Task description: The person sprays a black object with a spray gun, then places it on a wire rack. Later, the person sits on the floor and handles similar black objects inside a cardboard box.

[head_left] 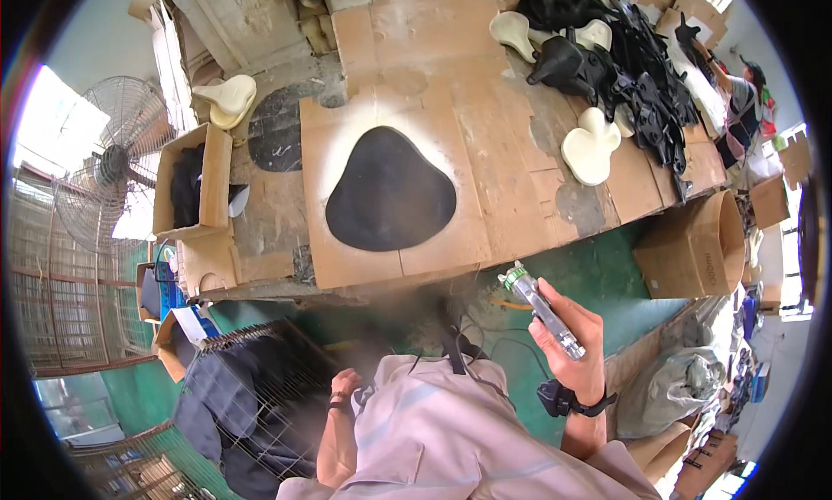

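Observation:
My right hand (572, 327) is wrapped round a metal spray gun (542, 311) with a green ring at its front. It holds the gun off the table's front edge, to the right of my body. My left hand (346, 383) hangs low beside my shirt with its fingers curled; whatever may be in them is hidden. On the table ahead lies a flat black rounded-triangle piece (390, 192), its narrow end pointing away from me. Pale overspray surrounds it on the cardboard sheet (347, 270) beneath. Neither hand touches the piece.
A cardboard box (212, 179) holding dark pieces stands at the table's left, near a large fan (113, 162). Cream saddle-shaped pieces (589, 149) and a black pile (650, 101) lie right. A wire cage (260, 405) holds dark sheets. Another person (741, 101) works far right.

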Action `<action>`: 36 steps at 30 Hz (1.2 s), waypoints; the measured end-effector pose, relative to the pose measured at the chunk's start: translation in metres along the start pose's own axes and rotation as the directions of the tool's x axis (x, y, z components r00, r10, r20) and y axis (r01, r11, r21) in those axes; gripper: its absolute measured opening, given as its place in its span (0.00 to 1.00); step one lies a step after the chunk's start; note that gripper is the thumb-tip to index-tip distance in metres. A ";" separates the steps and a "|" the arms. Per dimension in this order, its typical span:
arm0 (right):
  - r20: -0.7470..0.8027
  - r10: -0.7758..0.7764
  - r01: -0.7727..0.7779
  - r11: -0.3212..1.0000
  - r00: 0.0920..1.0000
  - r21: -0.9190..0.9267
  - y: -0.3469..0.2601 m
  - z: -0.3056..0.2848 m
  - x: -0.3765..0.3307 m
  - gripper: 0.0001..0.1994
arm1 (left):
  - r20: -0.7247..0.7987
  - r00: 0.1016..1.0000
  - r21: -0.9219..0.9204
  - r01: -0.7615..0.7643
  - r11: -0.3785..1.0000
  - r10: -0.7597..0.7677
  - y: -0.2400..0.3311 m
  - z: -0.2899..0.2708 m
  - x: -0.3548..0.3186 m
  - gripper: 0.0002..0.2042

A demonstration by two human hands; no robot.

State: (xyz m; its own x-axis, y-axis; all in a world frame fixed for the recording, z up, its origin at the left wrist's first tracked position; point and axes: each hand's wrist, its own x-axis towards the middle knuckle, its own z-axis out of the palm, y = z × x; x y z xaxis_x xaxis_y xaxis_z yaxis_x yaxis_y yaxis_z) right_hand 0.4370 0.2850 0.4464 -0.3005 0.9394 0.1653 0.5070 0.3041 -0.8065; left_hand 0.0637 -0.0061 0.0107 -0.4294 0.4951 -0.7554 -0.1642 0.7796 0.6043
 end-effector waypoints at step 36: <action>0.024 0.156 -0.154 0.986 0.987 -0.068 0.017 -0.027 -0.045 0.27 | -0.019 1.000 -0.151 -0.022 0.988 0.019 0.099 0.005 0.038 0.15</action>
State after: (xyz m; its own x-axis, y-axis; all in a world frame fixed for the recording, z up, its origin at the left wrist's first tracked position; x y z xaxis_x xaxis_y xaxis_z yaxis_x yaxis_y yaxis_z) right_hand 0.4809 0.2522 0.4408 -0.2370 0.9712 0.0233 0.6014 0.1655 -0.7816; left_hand 0.0358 0.0923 0.0408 -0.4492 0.5027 -0.7386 -0.2866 0.7019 0.6521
